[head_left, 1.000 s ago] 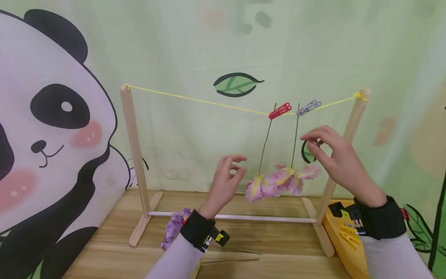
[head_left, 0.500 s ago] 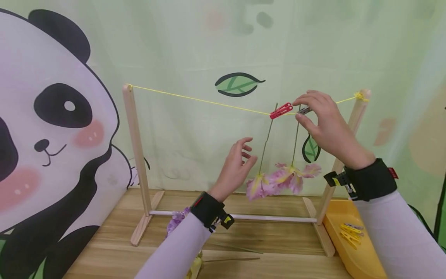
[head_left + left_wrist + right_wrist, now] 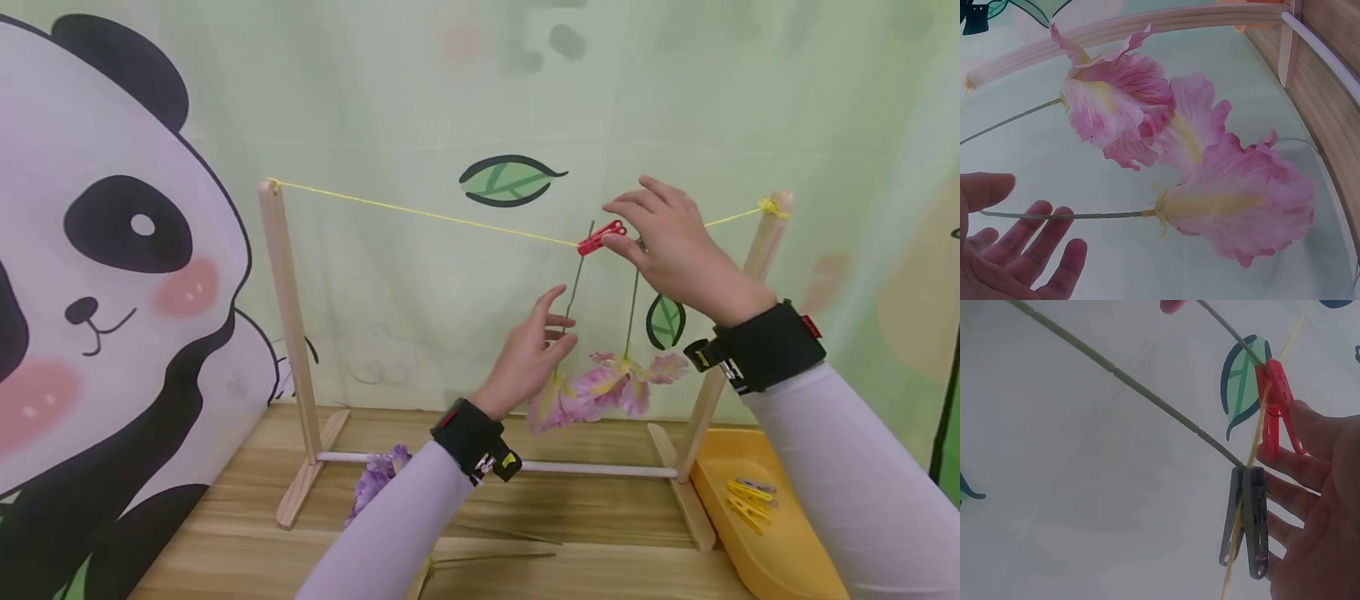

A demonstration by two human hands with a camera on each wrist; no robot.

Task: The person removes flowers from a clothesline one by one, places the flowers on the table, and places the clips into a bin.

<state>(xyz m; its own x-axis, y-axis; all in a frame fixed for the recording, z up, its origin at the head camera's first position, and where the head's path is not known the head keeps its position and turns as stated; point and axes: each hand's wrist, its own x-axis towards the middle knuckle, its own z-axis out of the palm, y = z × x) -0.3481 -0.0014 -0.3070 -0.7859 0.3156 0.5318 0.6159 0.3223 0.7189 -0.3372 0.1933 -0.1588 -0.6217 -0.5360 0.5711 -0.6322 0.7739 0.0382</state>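
Observation:
A red clothespin (image 3: 598,240) fastens a thin green stem to the yellow string (image 3: 420,212). My right hand (image 3: 675,254) holds its handles, the thumb (image 3: 1316,428) on one side and the index finger on the other. Beside it a grey clothespin (image 3: 1250,519) clips a second stem, mostly covered by my hand in the head view. From the two stems pink artificial flowers (image 3: 1238,200) hang upside down, petals overlapping. Lower down, my left hand (image 3: 528,358) is spread loosely around the left stem (image 3: 1104,215), which passes between its thumb and fingers.
The string spans two wooden posts (image 3: 288,317) joined by a white bar (image 3: 600,469). An orange-yellow tray (image 3: 795,533) at the right holds several clothespins (image 3: 750,504). A purple flower (image 3: 375,479) and loose stems (image 3: 495,557) lie on the wooden table near my left forearm.
My right hand rose to the grey clothespin, then moved left to the red one. My left hand moved up and right to the left flower's stem.

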